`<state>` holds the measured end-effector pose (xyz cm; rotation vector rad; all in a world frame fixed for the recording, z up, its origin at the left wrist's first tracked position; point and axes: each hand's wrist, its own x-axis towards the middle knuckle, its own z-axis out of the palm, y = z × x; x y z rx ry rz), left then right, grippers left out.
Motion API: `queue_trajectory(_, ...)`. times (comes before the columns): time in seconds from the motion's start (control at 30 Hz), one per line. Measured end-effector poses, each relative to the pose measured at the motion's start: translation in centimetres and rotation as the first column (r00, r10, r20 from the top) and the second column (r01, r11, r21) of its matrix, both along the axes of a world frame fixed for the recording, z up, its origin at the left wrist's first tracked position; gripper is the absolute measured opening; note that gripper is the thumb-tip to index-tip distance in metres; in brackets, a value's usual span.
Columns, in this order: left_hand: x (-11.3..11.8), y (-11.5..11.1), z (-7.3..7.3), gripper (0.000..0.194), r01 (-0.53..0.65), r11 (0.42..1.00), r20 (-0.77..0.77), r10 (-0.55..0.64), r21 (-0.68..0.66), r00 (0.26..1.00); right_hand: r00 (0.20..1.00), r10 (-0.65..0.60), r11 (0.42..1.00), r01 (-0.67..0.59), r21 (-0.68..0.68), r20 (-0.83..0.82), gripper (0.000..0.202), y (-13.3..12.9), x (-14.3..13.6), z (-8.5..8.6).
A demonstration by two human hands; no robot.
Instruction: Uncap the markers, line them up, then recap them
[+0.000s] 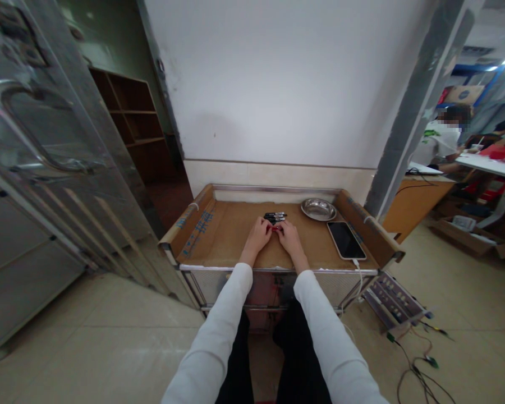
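My left hand (258, 234) and my right hand (290, 237) meet over the middle of the cardboard-covered cart top (231, 247). The fingers of both are closed on a small, slim red thing (275, 228), mostly hidden by the fingertips, so its kind is unclear. Just beyond my fingertips lie several black pens (275, 216) with pale markings, side by side. A round, shallow metal dish (318, 209) stands at the back right. Nearer, right of my right hand, lies a phone (347, 240) with a dark screen.
Cardboard sides rise at the cart's left and right ends, and a white wall (278, 84) stands behind. A white cable (359, 275) hangs from the phone over the front edge. Wires (421, 373) lie on the floor at right. Far right, a person (441, 134) sits at a table.
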<state>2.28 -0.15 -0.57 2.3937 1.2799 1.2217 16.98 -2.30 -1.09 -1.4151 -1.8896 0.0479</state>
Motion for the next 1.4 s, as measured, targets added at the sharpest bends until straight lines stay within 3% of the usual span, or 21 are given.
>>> queue_trajectory(0.13, -0.1, 0.0, 0.0, 0.007, 0.014, 1.000, -0.025, -0.014, -0.016, 1.000, 1.000, -0.023, 1.000, 0.023, 0.008, 0.012, 0.025, 0.0, -0.1, -0.1)
queue_trajectory(0.37, -0.1, -0.1, 0.0, 0.010, -0.047, 0.998, -0.032, 0.046, -0.030, 0.998, 0.984, -0.174, 0.985, 0.174, 0.013, 0.040, 0.025, -0.2, -0.2, -0.3)
queue_trajectory(0.63, -0.1, -0.2, 0.0, 0.011, -0.058, 0.998, -0.021, 0.058, -0.015, 0.998, 0.951, -0.308, 0.946, 0.307, 0.106, -0.006, 0.023, 0.3, 0.1, -0.7)
queue_trajectory(0.83, -0.3, 0.1, -0.3, 0.017, -0.268, 0.963, 0.064, 0.266, 0.035, 0.962, 0.881, -0.471, 0.880, 0.472, 0.045, -0.040, 0.030, 0.2, -0.1, -0.9)
queue_trajectory(0.97, -0.5, 0.6, -1.2, 0.026, -0.424, 0.905, 0.133, 0.416, 0.036, 0.900, 0.881, -0.473, 0.881, 0.473, 0.003, -0.001, 0.032, 0.1, -0.3, -1.0)
queue_trajectory(1.03, -0.4, 0.7, -1.3, 0.028, -0.451, 0.892, 0.091, 0.447, 0.030, 0.890, 0.883, -0.467, 0.883, 0.468, -0.025, 0.042, 0.032, 0.1, -0.4, -0.9)
queue_trajectory(1.2, 0.0, 0.0, -0.4, 0.026, -0.503, 0.863, -0.224, 0.483, -0.041, 0.847, 0.850, -0.484, 0.861, 0.505, -0.063, 0.209, 0.030, -0.3, -0.4, -0.2)
queue_trajectory(1.4, 0.0, -0.6, 0.4, 0.027, -0.511, 0.859, -0.293, 0.480, -0.035, 0.827, 0.827, -0.492, 0.852, 0.522, -0.044, 0.271, 0.030, -0.5, -0.6, 0.0)
